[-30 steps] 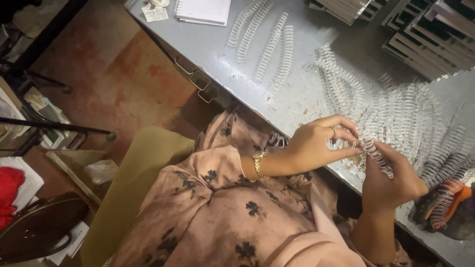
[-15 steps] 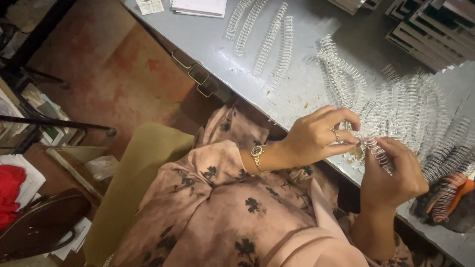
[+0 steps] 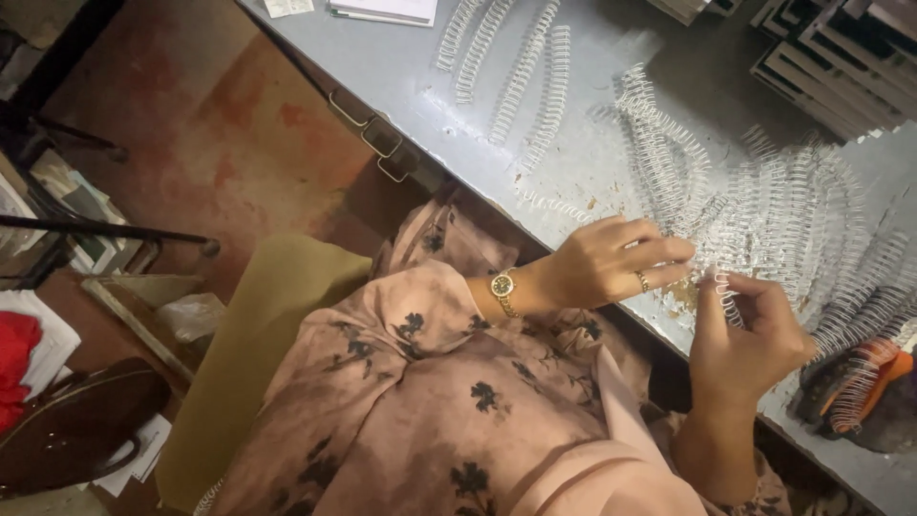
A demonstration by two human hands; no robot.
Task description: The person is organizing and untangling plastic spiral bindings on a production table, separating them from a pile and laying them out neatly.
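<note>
Grey metal table (image 3: 592,172) strewn with white wire binding coils (image 3: 764,220), papers (image 3: 382,10) at its far end.

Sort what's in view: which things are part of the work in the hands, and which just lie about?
In hand:
- short white wire binding coil, held by right hand, left hand touching it
- heap of white coils beside the hands, on the grey table

Lying about:
- four separate coils farther along the table
- papers
- orange-handled tool
- stacked trays

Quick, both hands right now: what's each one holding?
Left hand: fingers pinched on the top end of a short white wire binding coil.
Right hand: closed around the same coil, holding it upright over the table edge.
</note>
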